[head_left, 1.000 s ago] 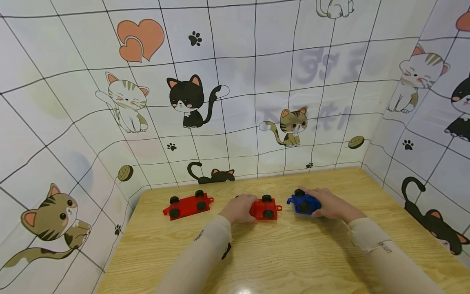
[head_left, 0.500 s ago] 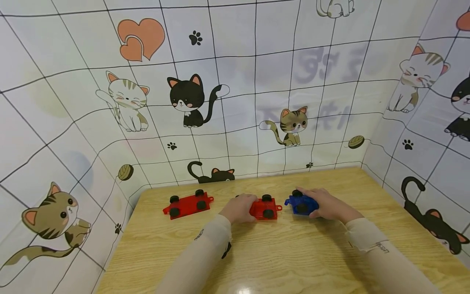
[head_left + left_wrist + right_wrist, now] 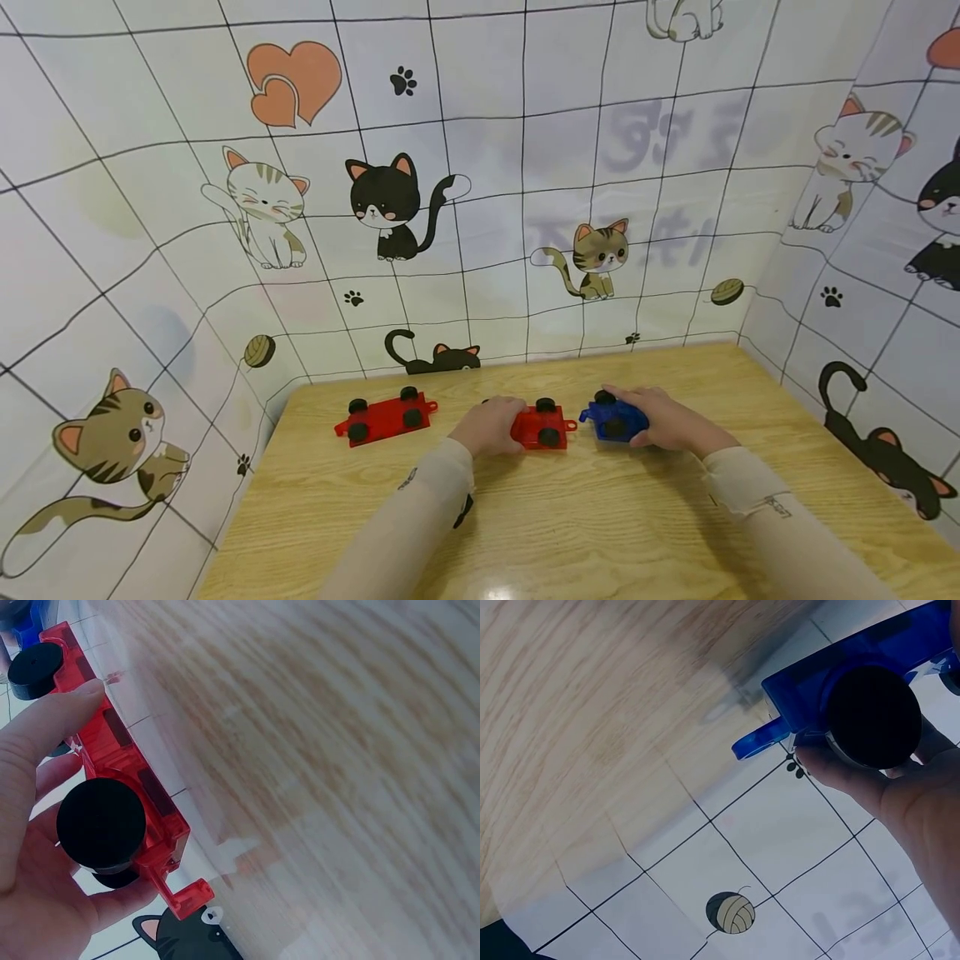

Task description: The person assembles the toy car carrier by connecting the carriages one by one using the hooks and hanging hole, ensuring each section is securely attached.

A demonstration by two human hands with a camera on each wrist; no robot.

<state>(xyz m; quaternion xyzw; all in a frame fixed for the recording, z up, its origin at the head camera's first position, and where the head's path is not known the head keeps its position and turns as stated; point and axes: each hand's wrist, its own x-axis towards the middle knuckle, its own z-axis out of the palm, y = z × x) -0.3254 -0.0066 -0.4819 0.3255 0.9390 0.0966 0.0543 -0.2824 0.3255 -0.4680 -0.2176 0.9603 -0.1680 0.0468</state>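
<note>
My left hand (image 3: 491, 427) grips a red toy train car (image 3: 542, 427) across its body; the car has black wheels and a red ring at its right end. In the left wrist view the thumb presses along the side of the red car (image 3: 112, 742), and a hook sticks out at its near end. My right hand (image 3: 671, 418) holds a blue toy train car (image 3: 618, 419), whose hook points left toward the red ring, a small gap apart. The right wrist view shows the blue car (image 3: 802, 697) with a loop at its near end and fingers behind a wheel.
Another red toy train car (image 3: 388, 419) stands at the left of the wooden table (image 3: 570, 525), apart from the hands. White sheeting with cat drawings (image 3: 495, 192) rises behind the table and along both sides.
My right hand has brought the blue car a little to the left, closer to the red car's ring. My left hand keeps its hold with hardly any motion.
</note>
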